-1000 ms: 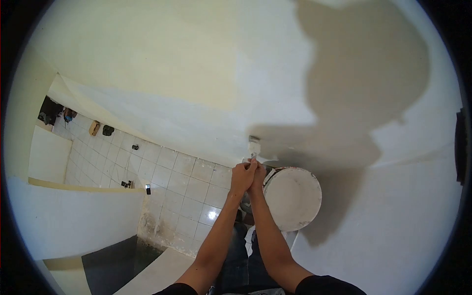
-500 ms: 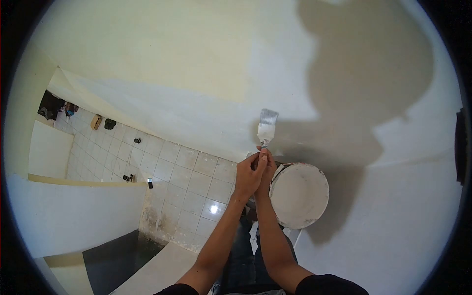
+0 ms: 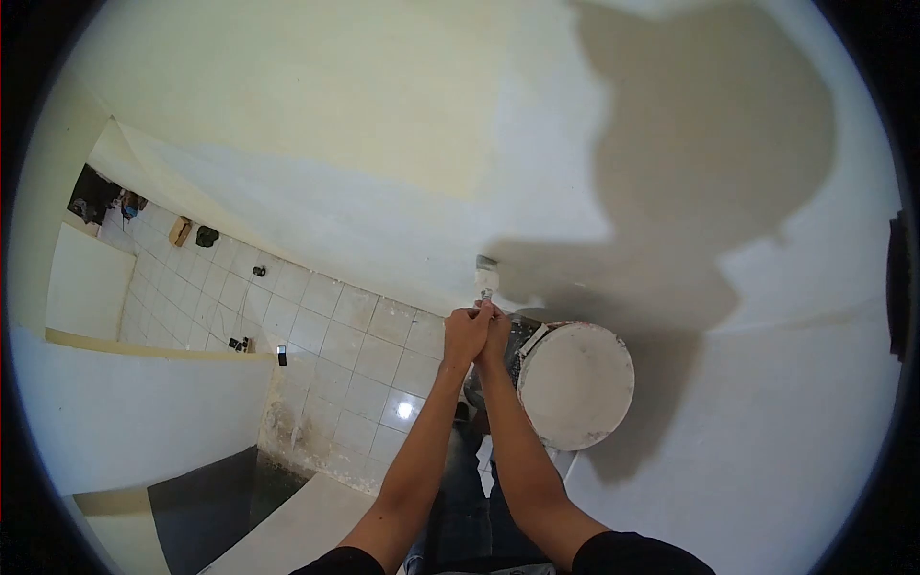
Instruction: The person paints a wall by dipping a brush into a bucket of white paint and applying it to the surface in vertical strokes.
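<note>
Both my hands meet at the middle, closed together around the handle of a putty knife (image 3: 487, 278). Its widening blade points up and away from me, coated white near the handle and grey at the edge, close to the wall (image 3: 402, 216); whether it touches cannot be made out. My left hand (image 3: 466, 333) wraps the handle from the left. My right hand (image 3: 495, 335) is pressed beside it, partly hiding the handle. Just right of my hands stands a round bucket (image 3: 577, 385), its inside whitish.
Tiled floor (image 3: 359, 345) lies below on the left, with a phone-like object (image 3: 282, 356), a dark bundle (image 3: 206, 236) and a brown block (image 3: 179, 231) along it. A low white partition (image 3: 153, 412) stands at left. My shadow (image 3: 714, 125) falls on the wall.
My hands and the putty knife have moved left and slightly down. The blade now looks shorter, angled more toward the wall. The view has shifted slightly.
</note>
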Available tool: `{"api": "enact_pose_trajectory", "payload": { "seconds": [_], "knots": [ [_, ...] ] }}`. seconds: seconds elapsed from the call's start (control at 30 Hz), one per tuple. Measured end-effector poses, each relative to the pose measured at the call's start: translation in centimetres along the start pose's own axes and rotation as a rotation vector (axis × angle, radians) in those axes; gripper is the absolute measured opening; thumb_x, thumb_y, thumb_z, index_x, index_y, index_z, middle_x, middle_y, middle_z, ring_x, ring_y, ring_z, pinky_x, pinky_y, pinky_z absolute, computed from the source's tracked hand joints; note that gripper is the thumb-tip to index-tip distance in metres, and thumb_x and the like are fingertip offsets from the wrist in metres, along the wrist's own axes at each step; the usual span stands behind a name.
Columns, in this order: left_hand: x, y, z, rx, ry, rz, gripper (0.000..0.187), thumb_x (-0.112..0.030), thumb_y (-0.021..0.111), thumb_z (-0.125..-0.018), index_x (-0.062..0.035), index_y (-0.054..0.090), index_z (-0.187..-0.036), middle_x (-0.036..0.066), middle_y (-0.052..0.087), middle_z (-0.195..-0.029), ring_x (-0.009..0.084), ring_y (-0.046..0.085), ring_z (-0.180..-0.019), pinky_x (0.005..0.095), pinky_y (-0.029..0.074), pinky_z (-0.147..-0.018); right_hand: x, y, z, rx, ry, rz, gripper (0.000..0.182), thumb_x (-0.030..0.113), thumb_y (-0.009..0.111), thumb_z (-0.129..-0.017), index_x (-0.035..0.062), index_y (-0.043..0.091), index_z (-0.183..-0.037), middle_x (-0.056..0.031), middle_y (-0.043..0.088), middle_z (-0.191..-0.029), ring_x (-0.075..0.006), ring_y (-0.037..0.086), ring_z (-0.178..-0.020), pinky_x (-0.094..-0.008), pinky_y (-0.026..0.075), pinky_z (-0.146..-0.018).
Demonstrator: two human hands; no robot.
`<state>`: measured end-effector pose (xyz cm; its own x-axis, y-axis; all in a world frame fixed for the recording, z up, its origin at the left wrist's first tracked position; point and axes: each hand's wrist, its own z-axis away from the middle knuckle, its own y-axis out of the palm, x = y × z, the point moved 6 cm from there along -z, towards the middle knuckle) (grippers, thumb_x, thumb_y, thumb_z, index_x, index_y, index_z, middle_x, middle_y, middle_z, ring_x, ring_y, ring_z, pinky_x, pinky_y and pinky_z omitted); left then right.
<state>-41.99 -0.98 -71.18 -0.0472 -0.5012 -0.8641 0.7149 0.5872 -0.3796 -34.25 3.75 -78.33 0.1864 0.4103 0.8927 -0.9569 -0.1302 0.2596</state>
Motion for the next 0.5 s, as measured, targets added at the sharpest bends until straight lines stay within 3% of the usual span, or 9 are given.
{"api": "enact_pose_trajectory", "payload": {
  "seconds": [0.1, 0.3, 0.5],
  "knots": [
    [-2.8, -0.8, 1.2, 0.001, 0.102, 0.102, 0.053, -0.044, 0.062, -0.091, 0.008, 0.072, -0.099, 0.026, 0.072, -0.085, 0.0305, 0.073, -0.082, 0.0391, 0.055, -0.074, 2.5, 0.4, -0.2, 0.054, -0.111, 0.003, 0.029, 0.023, 0.06, -0.1, -0.0051, 0.066, -0.105, -0.0014, 0.063, -0.08, -0.0094, 0.056, -0.067, -0.0243, 0.045, -0.059],
    [-9.4, -3.5, 5.1, 0.028, 0.255, 0.241, 0.048, -0.034, 0.065, -0.092, 0.0091, 0.068, -0.111, 0.02, 0.073, -0.088, 0.0203, 0.071, -0.083, 0.0318, 0.054, -0.074, 10.4, 2.5, 4.3, 0.07, -0.113, -0.182, 0.035, 0.03, 0.059, -0.101, -0.0033, 0.067, -0.106, 0.0063, 0.052, -0.07, -0.0032, 0.045, -0.06, -0.0212, 0.035, -0.053],
    [-11.0, -4.0, 7.5, 0.019, 0.39, 0.352, 0.045, -0.031, 0.064, -0.094, 0.0093, 0.066, -0.114, 0.018, 0.073, -0.095, 0.0173, 0.068, -0.088, 0.0298, 0.053, -0.077, 14.3, 2.2, 7.2, 0.076, -0.233, -0.108, 0.034, 0.029, 0.058, -0.102, -0.0019, 0.067, -0.111, 0.0068, 0.051, -0.071, -0.0036, 0.045, -0.062, -0.0209, 0.036, -0.054]
  ]
}}
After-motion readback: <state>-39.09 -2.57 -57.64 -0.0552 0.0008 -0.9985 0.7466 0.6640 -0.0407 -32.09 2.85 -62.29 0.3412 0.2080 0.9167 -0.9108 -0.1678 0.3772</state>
